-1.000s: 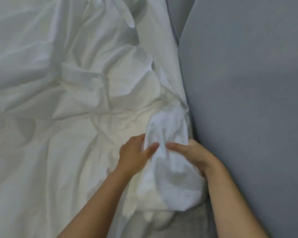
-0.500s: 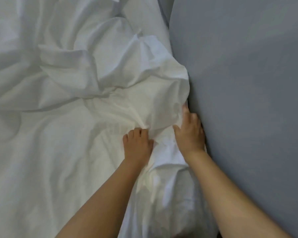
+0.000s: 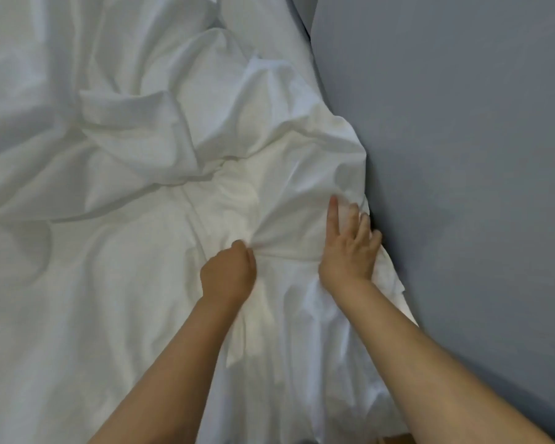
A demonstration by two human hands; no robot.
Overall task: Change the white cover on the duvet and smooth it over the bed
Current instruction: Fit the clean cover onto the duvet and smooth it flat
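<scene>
- Head view: the left hand (image 3: 228, 274) is curled into a fist with its knuckles up, and it pinches a bunch of the white cover (image 3: 125, 299). Tight creases fan out from that grip, mostly toward the right and upward.
- Head view: just to the right of the grip, the right hand (image 3: 350, 248) lies palm down on the same cover. Its fingers (image 3: 333, 213) are nearly straight and slightly spread, and they press the cloth flat. The outer fingertips sink into a fold, so I cannot tell whether they hook any fabric.
- Head view: the stretch of cover between the two hands is pulled taut, with a ridge running from the fist to the base of the right hand.
- Head view: the cover spreads rumpled on every side of the grip. A thick rolled fold (image 3: 135, 133) lies above and to the left of the fist, well apart from it.
- Head view: beyond the right hand the cover's bulging edge touches a grey surface (image 3: 462, 155), and the little finger lies just beside it.
- Head view: below the grip, both bare forearms cross the cover.
</scene>
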